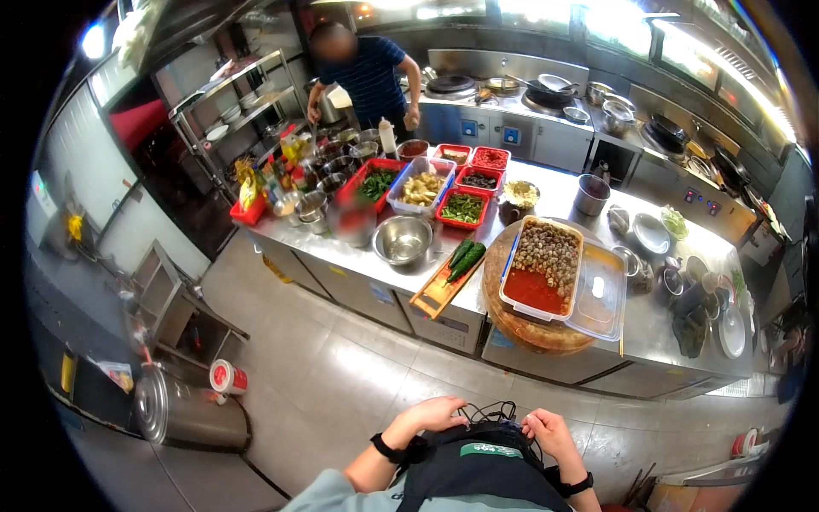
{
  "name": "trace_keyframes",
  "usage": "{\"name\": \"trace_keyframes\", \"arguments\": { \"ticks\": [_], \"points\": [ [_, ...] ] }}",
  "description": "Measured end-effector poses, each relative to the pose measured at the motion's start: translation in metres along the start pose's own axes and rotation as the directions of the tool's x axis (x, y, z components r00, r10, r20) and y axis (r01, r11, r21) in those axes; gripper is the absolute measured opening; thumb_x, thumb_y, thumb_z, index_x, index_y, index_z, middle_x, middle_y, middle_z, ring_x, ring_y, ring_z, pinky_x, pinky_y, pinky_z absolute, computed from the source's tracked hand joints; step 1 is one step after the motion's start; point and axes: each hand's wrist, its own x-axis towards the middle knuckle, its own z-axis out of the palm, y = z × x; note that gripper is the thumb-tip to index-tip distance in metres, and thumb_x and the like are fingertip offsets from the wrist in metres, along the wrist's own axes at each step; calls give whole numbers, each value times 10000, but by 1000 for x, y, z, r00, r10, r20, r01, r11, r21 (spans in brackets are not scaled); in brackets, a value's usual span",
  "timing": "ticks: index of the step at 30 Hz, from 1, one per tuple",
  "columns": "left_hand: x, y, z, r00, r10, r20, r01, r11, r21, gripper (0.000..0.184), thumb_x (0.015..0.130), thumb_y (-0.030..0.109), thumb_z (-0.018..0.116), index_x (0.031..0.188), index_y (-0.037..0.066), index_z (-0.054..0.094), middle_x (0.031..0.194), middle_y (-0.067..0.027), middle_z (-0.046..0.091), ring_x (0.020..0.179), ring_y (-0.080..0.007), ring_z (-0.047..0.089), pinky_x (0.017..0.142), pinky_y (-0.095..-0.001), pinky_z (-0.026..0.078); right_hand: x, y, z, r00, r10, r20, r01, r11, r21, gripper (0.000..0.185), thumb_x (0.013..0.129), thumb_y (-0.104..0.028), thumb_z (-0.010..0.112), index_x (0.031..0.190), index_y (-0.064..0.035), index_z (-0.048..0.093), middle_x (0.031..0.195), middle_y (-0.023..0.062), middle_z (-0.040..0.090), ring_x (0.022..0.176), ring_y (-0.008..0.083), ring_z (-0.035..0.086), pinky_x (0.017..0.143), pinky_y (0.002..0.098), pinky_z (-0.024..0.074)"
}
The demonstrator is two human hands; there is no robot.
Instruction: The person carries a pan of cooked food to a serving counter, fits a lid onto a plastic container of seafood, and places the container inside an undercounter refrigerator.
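Note:
At my waist, a black bag (478, 448) with a green label sits against my body, and a bundle of thin black cables (493, 413) loops out over its top. My left hand (433, 414) lies at the left side of the cables, its fingers stretched out towards them. On the other side, my right hand (550, 433) is closed with curled fingers beside the cables; whatever it pinches is too small to make out. Both wrists wear black bands. Beyond my hands, a tub of snails (550, 253) in red sauce rests on a round wooden chopping block (503, 322).
A long steel counter (354, 264) crosses ahead, bearing a steel bowl (403, 240), cucumbers (465, 259) on an orange grater (431, 299) and food baskets. Behind it stands a person (367, 81) near the stoves. A lidded metal bin (192, 410) is at left.

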Motion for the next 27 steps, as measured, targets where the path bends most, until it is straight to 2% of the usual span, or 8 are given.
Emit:
{"name": "trace_keyframes", "arguments": {
  "ticks": [11, 13, 15, 17, 18, 20, 24, 27],
  "points": [
    [-4, -4, 3, 1000, -11, 10, 11, 1000, -11, 491, 936, 350, 608, 1274, 0, 544, 1188, -229, 603, 1120, -383, 572, 963, -418, 462, 0, -2, 4, 1000, 16, -12, -16, 1000, -11, 242, 994, -164, 526, 915, 20, 661, 764, 39, 651, 678, 92, 578, 649, 239, 486],
    [-4, -11, 7, 997, 38, -72, -41, 998, -41, 479, 927, 348, 627, 1261, 10, 563, 1187, -223, 610, 1103, -374, 589, 940, -416, 478, 1, -5, 6, 1000, 29, -10, -29, 999, -14, 239, 994, -172, 533, 926, 17, 662, 769, 35, 650, 684, 92, 577, 653, 239, 487],
    [-1, -1, -2, 1000, -22, -19, 21, 999, -32, 472, 918, 348, 645, 1246, 14, 580, 1176, -224, 619, 1069, -363, 612, 907, -415, 498, 2, -1, 0, 999, 29, 20, -28, 999, -29, 239, 996, -189, 544, 942, 12, 661, 782, 28, 650, 700, 89, 574, 660, 239, 486],
    [-2, 0, -2, 997, 31, -76, -31, 1000, 1, 473, 918, 355, 647, 1231, 4, 591, 1159, -223, 633, 1024, -351, 637, 872, -413, 517, 6, 8, -1, 998, -26, 55, 29, 998, -53, 245, 1002, -208, 546, 953, 6, 654, 803, 23, 651, 728, 90, 574, 678, 240, 485],
    [0, 5, -5, 996, 78, -43, -78, 997, 13, 473, 918, 355, 647, 1231, 4, 591, 1159, -223, 633, 1024, -351, 637, 872, -413, 517, 6, 2, -2, 998, -33, 58, 37, 997, -66, 242, 1002, -213, 547, 954, 1, 648, 797, 22, 647, 736, 93, 575, 690, 246, 487],
    [0, 12, -10, 998, -64, -24, 63, 997, -50, 487, 897, 364, 655, 1222, 7, 594, 1163, -217, 628, 1048, -380, 612, 891, -417, 503, 8, 2, -3, 998, -19, 53, 23, 997, -77, 263, 1005, -242, 549, 952, -3, 645, 785, 21, 640, 741, 93, 578, 697, 252, 490],
    [4, 3, -6, 999, 2, -46, -5, 999, -53, 487, 893, 375, 659, 1204, 5, 603, 1144, -219, 635, 1036, -372, 621, 882, -411, 508, 8, 4, -3, 998, 9, 60, -5, 998, -61, 283, 1011, -262, 542, 951, -4, 644, 783, 21, 637, 743, 90, 578, 696, 253, 490],
    [4, 9, -10, 999, -44, -29, 43, 999, -26, 482, 898, 374, 649, 1204, 5, 598, 1138, -221, 637, 1055, -380, 610, 891, -420, 501, 7, 3, -4, 999, -27, 46, 29, 998, -54, 279, 1014, -253, 538, 954, -2, 644, 793, 22, 641, 741, 87, 576, 697, 250, 489]
  ]
}}
